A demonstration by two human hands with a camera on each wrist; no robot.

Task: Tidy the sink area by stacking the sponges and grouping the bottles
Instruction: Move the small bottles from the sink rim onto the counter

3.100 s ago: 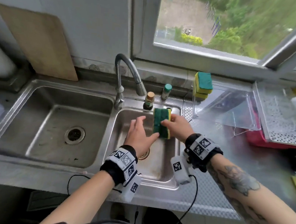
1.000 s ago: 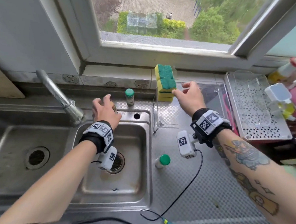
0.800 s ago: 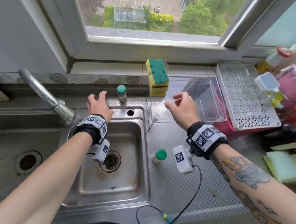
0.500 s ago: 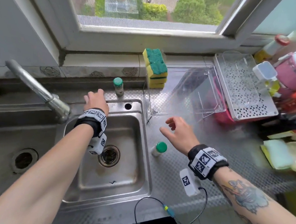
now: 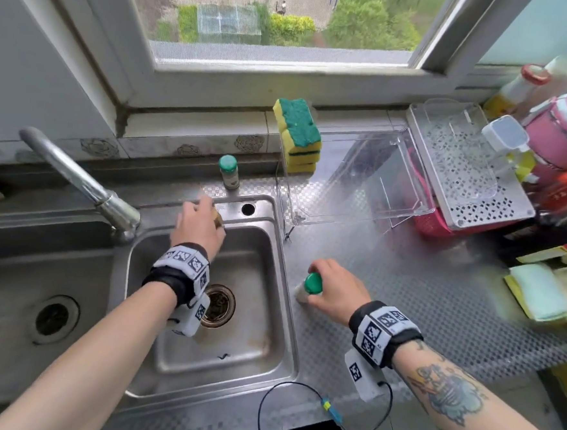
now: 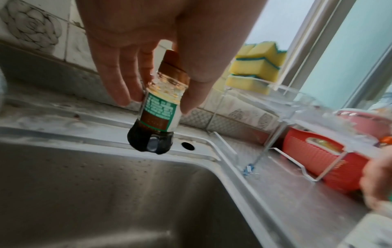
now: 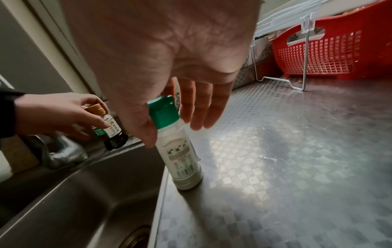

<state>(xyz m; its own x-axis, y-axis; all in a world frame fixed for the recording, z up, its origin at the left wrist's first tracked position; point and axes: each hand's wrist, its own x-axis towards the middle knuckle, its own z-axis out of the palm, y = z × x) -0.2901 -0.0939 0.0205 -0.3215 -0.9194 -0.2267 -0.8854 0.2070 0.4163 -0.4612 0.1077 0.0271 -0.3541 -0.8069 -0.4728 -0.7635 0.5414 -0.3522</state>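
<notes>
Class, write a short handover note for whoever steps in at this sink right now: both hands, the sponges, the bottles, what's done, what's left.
Left hand holds the brown-capped bottle lifted above the sink's back rim.
Right hand is closing on the white bottle, standing on the counter beside the sink.
Small green-capped bottle stands alone behind the sink.
Done: sponges stacked by the window.
Left: group the three bottles together.
</notes>
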